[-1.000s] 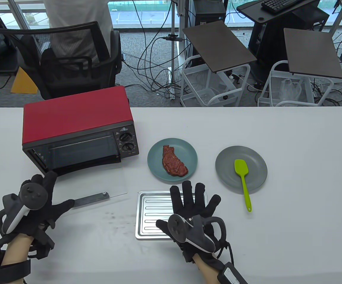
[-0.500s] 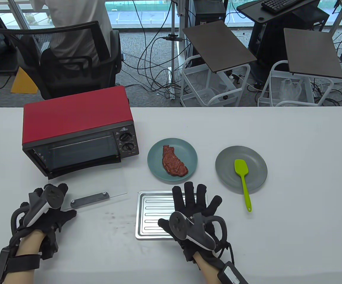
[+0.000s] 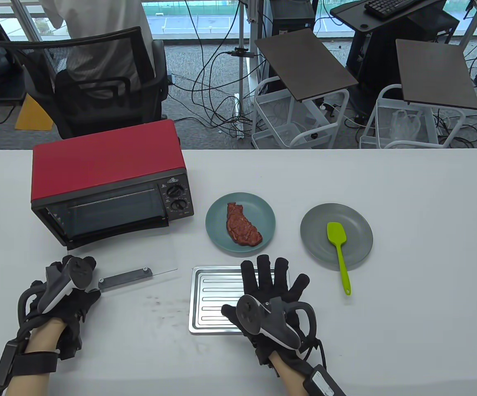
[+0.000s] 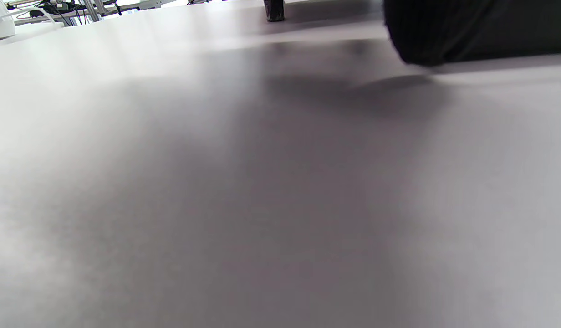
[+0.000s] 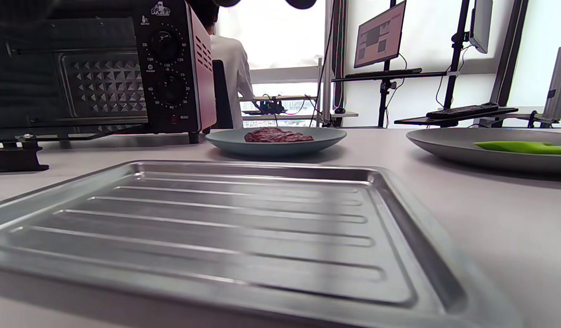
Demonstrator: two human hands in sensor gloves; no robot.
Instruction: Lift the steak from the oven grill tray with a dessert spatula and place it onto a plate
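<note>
The steak [image 3: 243, 225] lies on the teal plate [image 3: 217, 231] near the middle of the table [image 3: 428, 288], just beyond the far edge of the tray [image 3: 211, 301]. The right hand [image 3: 273, 295] lies flat over the tray's right part, fingers straight and spread, their tips near the teal plate's near rim but apart from the steak. The spatula [image 3: 338, 249] lies to the right, its head on the grey plate [image 3: 358, 239], its handle hanging over the near rim onto the table, well clear of the right hand. The left hand [image 3: 67, 297] rests on the table near its near-left corner, beside the handle of the open oven [image 3: 106, 181] door; whether its fingers are curled cannot be told. One steak, one spatula, one tray, two plates, one oven.
</note>
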